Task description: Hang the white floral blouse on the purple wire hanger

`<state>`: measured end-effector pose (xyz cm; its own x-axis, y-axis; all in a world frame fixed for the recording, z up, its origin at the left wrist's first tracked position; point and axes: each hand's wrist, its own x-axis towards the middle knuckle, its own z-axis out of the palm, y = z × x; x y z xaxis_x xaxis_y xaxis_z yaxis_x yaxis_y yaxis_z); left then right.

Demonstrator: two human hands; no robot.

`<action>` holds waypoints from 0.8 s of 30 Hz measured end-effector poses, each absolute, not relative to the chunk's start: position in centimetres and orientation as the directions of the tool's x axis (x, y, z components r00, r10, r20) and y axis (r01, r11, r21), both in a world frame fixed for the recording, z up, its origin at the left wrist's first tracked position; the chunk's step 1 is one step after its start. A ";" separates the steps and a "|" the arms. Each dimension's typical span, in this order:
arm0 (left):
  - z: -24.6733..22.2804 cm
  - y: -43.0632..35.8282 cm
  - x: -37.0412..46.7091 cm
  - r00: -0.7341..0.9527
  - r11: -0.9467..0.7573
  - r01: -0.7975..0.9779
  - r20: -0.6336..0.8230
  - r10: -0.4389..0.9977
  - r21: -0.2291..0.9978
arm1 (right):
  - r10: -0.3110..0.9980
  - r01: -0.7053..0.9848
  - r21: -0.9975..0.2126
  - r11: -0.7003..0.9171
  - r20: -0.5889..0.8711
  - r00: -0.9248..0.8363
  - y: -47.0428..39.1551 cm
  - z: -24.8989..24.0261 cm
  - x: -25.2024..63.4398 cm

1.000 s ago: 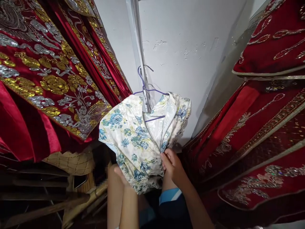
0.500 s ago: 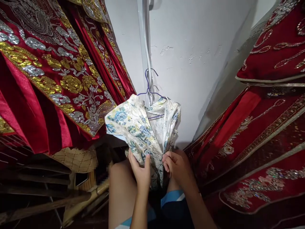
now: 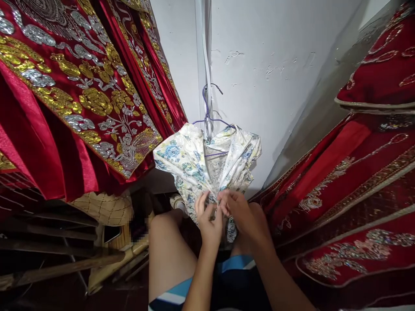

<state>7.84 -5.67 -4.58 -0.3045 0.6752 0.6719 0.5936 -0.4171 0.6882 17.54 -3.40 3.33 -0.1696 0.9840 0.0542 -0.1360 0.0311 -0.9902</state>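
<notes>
A cream blouse with blue and yellow flowers (image 3: 184, 155) hangs by its shoulders on a thin purple wire hanger (image 3: 207, 113) against the wall. Its deep V neckline comes together low at the front, where both my hands meet. My left hand (image 3: 209, 218) pinches the cloth at the front edge, thumb and forefinger together and the other fingers bent. Close beside it, my right hand (image 3: 239, 211) is closed on the opposite front edge, fingertips almost touching the left ones. Whatever fastening lies between the fingertips is too small and hidden to make out.
Red garments with gold and silver sequins (image 3: 97, 103) hang at the left. More beaded red garments (image 3: 340, 172) hang close on the right. A wooden chair (image 3: 65, 259) with a cushion (image 3: 103, 209) stands at lower left. A white cable (image 3: 205, 43) runs down the wall.
My left hand has moved right from the blouse's side to the front edge and now pinches there beside my right hand. The blouse's front edges are drawn closer together.
</notes>
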 end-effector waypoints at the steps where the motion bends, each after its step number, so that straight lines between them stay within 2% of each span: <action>1: -4.6 -5.6 8.0 -0.283 -0.417 0.579 0.652 0.703 0.701 | 0.990 -0.169 -0.983 0.065 0.085 -0.114 -2.4 4.3 17.5; 4: -5.0 -5.5 8.8 -0.233 -0.406 0.550 0.601 0.765 0.730 | 0.980 -0.225 -0.955 0.193 0.197 0.004 1.3 8.4 17.4; 8: -5.9 -5.3 9.1 -0.181 -0.396 0.561 0.575 0.798 0.727 | 0.920 -0.234 -0.895 0.379 0.392 -0.014 5.1 14.0 17.1; 12: -4.6 -4.3 7.6 -0.070 -0.432 0.592 0.578 0.813 0.680 | 0.888 -0.225 -0.866 0.447 0.459 -0.003 5.7 15.5 17.0; 15: 0.2 -2.3 5.5 -0.027 -0.540 0.568 0.669 0.742 0.621 | 0.885 -0.205 -0.870 0.449 0.465 -0.034 5.2 14.6 17.1; 18: 7.5 0.2 3.3 -0.045 -0.662 0.516 0.789 0.613 0.544 | 0.891 -0.165 -0.882 0.441 0.453 -0.043 4.6 14.0 17.2; 21: 14.1 2.6 1.9 0.126 -0.738 0.549 0.834 0.538 0.393 | 0.878 -0.129 -0.874 0.468 0.476 -0.043 4.2 14.5 17.1; 24: 17.7 4.0 1.3 0.337 -0.744 0.622 0.774 0.536 0.244 | 0.856 -0.110 -0.854 0.508 0.515 -0.041 4.4 14.9 16.8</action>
